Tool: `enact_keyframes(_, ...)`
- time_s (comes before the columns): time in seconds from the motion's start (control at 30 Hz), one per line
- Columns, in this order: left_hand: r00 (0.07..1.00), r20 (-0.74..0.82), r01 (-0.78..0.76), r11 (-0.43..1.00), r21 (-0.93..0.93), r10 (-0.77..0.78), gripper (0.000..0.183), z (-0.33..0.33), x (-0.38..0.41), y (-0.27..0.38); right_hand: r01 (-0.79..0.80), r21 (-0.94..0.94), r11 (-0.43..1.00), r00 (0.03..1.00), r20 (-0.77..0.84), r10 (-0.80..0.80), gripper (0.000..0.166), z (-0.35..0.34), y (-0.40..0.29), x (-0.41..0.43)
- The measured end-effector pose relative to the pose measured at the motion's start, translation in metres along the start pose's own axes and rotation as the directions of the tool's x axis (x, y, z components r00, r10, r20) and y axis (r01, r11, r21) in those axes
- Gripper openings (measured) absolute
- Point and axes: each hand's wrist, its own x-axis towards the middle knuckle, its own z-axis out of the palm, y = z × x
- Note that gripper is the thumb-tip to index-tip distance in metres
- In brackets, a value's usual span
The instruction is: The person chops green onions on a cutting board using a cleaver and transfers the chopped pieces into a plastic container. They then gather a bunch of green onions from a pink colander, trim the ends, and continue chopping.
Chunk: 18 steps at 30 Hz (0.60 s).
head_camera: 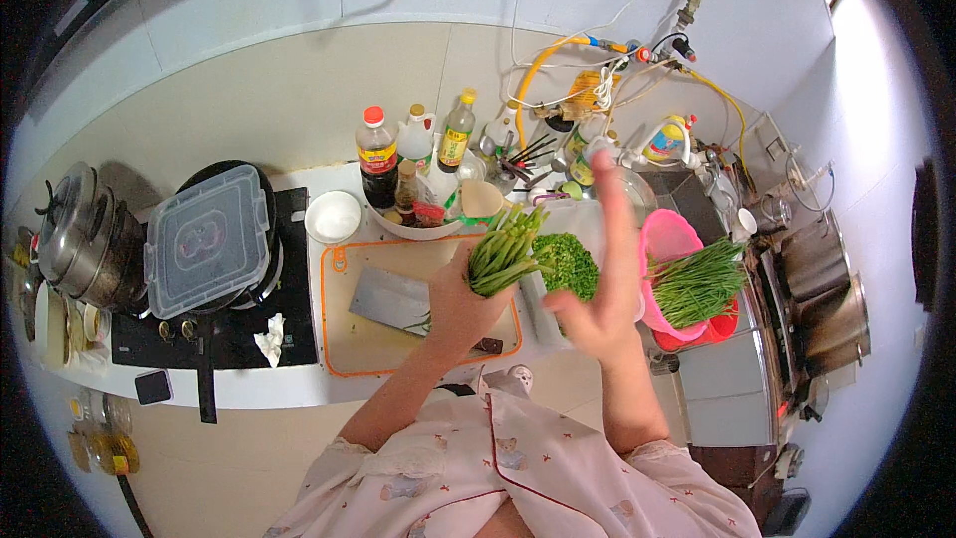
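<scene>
My left hand (467, 306) grips a bunch of green garlic chives (504, 250) with the cut ends facing me. It hovers above a cutting board (340, 336) with an orange rim. On the board lies a cleaver (388, 299), its dark handle (489, 345) partly hidden behind my forearm. My right hand (601, 299) is raised, fingers extended and thumb apart, holding nothing. Behind it sits a white tray (534, 291) of chopped greens (564, 261). To the right, long chives (698, 284) rest in a pink plastic basket (661, 232).
Sauce bottles (377, 157) and a white basin (418, 230) line the back of the counter. A white bowl (333, 217) stands left of them. Further left, a lidded plastic container (209, 239) covers a pan on the black stove (295, 299). Steel pots (818, 261) stand far right.
</scene>
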Motion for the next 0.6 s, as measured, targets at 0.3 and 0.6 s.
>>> enact_keyframes(0.3, 0.997, 0.073, 0.039, 0.990, -0.138, -0.030, 0.042, 0.005, -0.006, -0.012, 0.017, -0.199, 0.980, 0.996, 0.092, 0.002, 0.071, -0.005, -0.011, -0.001)
enact_keyframes(0.6, 0.990, 0.143, 0.009, 0.991, -0.132, 0.010, 0.051, 0.004, -0.007, -0.005, 0.075, -0.310, 0.948, 0.994, 0.099, -0.047, 0.052, -0.008, -0.005, -0.010)
